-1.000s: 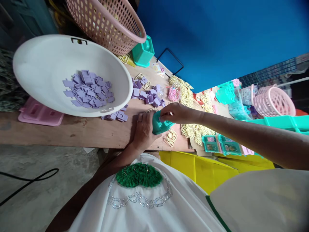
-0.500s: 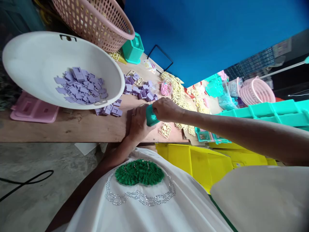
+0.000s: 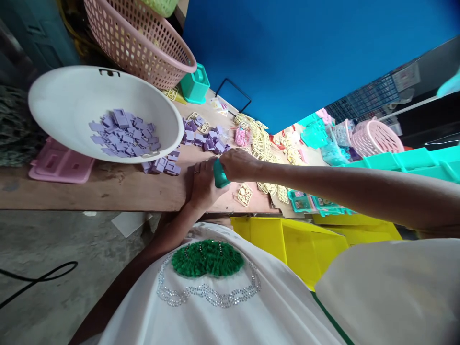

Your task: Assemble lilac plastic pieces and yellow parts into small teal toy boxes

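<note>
A small turquoise plastic box-like piece (image 3: 220, 174) is between my two hands near the front edge of the table. My left hand (image 3: 204, 186) is wrapped round its left side, a ring on one finger. From the right, my right hand (image 3: 239, 165) is closed in a fist against the piece; its fingertips are hidden, so anything they pinch does not show. Purple plastic blocks (image 3: 212, 142) lie just beyond my hands. Close by on the right is a cream frame of small moulded parts (image 3: 244, 194).
A white bowl (image 3: 64, 91) of purple pieces overhangs a pink plastic part (image 3: 59, 165) on the left. Behind it are a pink basket (image 3: 143, 52) and a turquoise box (image 3: 196, 85). Cream frames (image 3: 264, 143) spread to the right. Yellow bins (image 3: 291, 242) stand below the table edge.
The view has shifted slightly, so the bowl sits further right and lower. Both hands stay on the turquoise piece, which looks a little more tilted.
</note>
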`<state>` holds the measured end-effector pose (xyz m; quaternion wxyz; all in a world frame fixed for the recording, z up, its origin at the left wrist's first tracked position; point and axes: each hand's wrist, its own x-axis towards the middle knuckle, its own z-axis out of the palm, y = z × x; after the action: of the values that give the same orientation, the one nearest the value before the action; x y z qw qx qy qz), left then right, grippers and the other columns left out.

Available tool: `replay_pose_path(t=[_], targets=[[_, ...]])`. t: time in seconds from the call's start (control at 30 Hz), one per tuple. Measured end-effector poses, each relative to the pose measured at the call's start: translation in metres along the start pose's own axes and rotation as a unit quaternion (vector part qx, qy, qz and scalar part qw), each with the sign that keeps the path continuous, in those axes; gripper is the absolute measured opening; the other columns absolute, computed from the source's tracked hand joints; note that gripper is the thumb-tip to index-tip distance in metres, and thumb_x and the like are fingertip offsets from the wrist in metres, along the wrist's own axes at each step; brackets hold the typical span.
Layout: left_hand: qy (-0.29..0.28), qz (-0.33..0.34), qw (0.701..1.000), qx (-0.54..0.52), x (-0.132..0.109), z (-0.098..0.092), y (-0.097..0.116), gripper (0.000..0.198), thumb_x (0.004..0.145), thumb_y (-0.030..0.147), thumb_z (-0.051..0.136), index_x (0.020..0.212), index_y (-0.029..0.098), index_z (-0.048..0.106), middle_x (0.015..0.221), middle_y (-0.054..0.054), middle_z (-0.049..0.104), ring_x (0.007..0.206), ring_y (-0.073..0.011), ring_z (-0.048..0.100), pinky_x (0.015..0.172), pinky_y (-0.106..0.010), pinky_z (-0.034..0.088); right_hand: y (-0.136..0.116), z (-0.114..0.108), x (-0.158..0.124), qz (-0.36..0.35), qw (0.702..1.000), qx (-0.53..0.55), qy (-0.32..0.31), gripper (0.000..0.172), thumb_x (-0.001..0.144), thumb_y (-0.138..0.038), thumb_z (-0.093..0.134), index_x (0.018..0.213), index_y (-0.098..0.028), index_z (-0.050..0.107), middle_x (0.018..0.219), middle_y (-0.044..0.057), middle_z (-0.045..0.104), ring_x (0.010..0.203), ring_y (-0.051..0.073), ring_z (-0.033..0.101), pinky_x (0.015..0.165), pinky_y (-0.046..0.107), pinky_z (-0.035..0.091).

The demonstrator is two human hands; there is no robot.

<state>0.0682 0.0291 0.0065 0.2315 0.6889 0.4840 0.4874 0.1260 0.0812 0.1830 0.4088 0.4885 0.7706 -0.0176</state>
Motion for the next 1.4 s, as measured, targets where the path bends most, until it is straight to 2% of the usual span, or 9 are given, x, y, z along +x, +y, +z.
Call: replay_pose_path(t=[0.23, 0.47, 0.7, 0.8, 1.0, 1.07, 1.17, 1.27, 1.4], targets=[[-0.017, -0.021, 1.0, 0.014, 0.002, -0.001, 0.002, 0.069, 0.072, 0.023, 0.088, 0.134, 0.015, 0.056, 0.133, -0.02, 0.072, 0.121, -0.0418, 0.068, 0.112, -0.055, 0.047, -0.008, 0.009, -0.002, -0.054, 0.998, -0.028, 0.035, 0.026, 0.095, -0.007, 0.062, 0.113, -0.002, 0.08, 0.113, 0.024, 0.082, 0.113, 0.03, 0.074, 0.097, 0.033, 0.051], [-0.021, -0.02, 0.999, 0.02, 0.0, -0.002, 0.003, 0.07, 0.075, 0.022, 0.087, 0.137, 0.016, 0.054, 0.131, -0.02, 0.072, 0.121, -0.0417, 0.068, 0.11, -0.054, 0.049, -0.004, 0.0, 0.001, -0.001, 1.0, 0.024, 0.004, 0.03, 0.093, -0.01, 0.063, 0.115, -0.002, 0.081, 0.113, 0.025, 0.081, 0.102, 0.031, 0.076, 0.073, 0.031, 0.046], [-0.009, -0.032, 0.999, 0.017, 0.001, -0.014, 0.011, 0.074, 0.075, 0.031, 0.093, 0.136, 0.013, 0.054, 0.127, -0.021, 0.072, 0.118, -0.0397, 0.069, 0.104, -0.049, 0.051, 0.038, 0.014, 0.009, -0.004, 0.989, 0.145, 0.037, 0.025, 0.093, -0.009, 0.06, 0.099, -0.011, 0.083, 0.097, 0.011, 0.082, 0.08, 0.016, 0.068, 0.065, 0.026, 0.038], [-0.013, -0.035, 0.999, 0.003, 0.001, -0.013, 0.01, 0.076, 0.075, 0.027, 0.092, 0.139, 0.015, 0.052, 0.13, -0.019, 0.072, 0.12, -0.038, 0.069, 0.105, -0.047, 0.051, 0.055, 0.026, 0.004, -0.025, 0.953, 0.29, 0.082, 0.019, 0.095, -0.018, 0.064, 0.088, -0.012, 0.08, 0.08, 0.006, 0.077, 0.07, 0.012, 0.063, 0.066, 0.024, 0.043], [0.021, -0.018, 1.0, -0.007, 0.001, -0.014, 0.006, 0.085, 0.077, 0.04, 0.093, 0.147, 0.016, 0.052, 0.144, -0.023, 0.064, 0.135, -0.0401, 0.061, 0.116, -0.056, 0.047, 0.062, 0.057, -0.019, -0.112, 0.809, 0.552, 0.169, 0.033, 0.093, -0.049, 0.072, 0.086, -0.017, 0.076, 0.074, 0.002, 0.074, 0.07, 0.014, 0.068, 0.069, 0.028, 0.056], [0.044, 0.0, 0.999, -0.033, 0.001, -0.026, 0.011, 0.074, 0.082, 0.046, 0.088, 0.144, 0.018, 0.059, 0.144, -0.021, 0.064, 0.137, -0.0381, 0.061, 0.118, -0.055, 0.047, 0.056, 0.069, -0.026, -0.12, 0.77, 0.592, 0.205, 0.044, 0.092, -0.061, 0.073, 0.086, -0.017, 0.076, 0.074, 0.003, 0.073, 0.07, 0.015, 0.068, 0.068, 0.03, 0.058], [0.063, 0.002, 0.989, -0.132, 0.004, -0.053, 0.028, 0.03, 0.1, 0.045, 0.068, 0.114, 0.02, 0.077, 0.112, -0.014, 0.076, 0.111, -0.0291, 0.071, 0.106, -0.045, 0.055, 0.046, 0.086, -0.037, -0.131, 0.753, 0.546, 0.342, 0.041, 0.102, -0.056, 0.065, 0.092, -0.019, 0.079, 0.081, 0.008, 0.075, 0.077, 0.019, 0.068, 0.073, 0.035, 0.059], [-0.019, -0.119, 0.95, -0.289, 0.009, -0.077, 0.051, 0.041, 0.102, 0.054, 0.063, 0.086, 0.019, 0.078, 0.078, -0.005, 0.073, 0.074, -0.019, 0.066, 0.073, -0.031, 0.056, 0.037, 0.104, -0.044, -0.173, 0.763, 0.383, 0.492, 0.03, 0.109, -0.033, 0.054, 0.105, -0.021, 0.081, 0.091, 0.011, 0.078, 0.09, 0.024, 0.067, 0.085, 0.044, 0.059], [-0.089, -0.228, 0.882, -0.403, 0.015, -0.084, 0.071, 0.049, 0.086, 0.064, 0.08, 0.07, 0.017, 0.074, 0.066, -0.003, 0.07, 0.059, -0.0123, 0.056, 0.056, -0.025, 0.045, 0.031, 0.123, -0.047, -0.222, 0.765, 0.225, 0.56, 0.036, 0.107, -0.018, 0.049, 0.13, -0.021, 0.077, 0.111, 0.015, 0.078, 0.111, 0.03, 0.067, 0.103, 0.056, 0.057]])
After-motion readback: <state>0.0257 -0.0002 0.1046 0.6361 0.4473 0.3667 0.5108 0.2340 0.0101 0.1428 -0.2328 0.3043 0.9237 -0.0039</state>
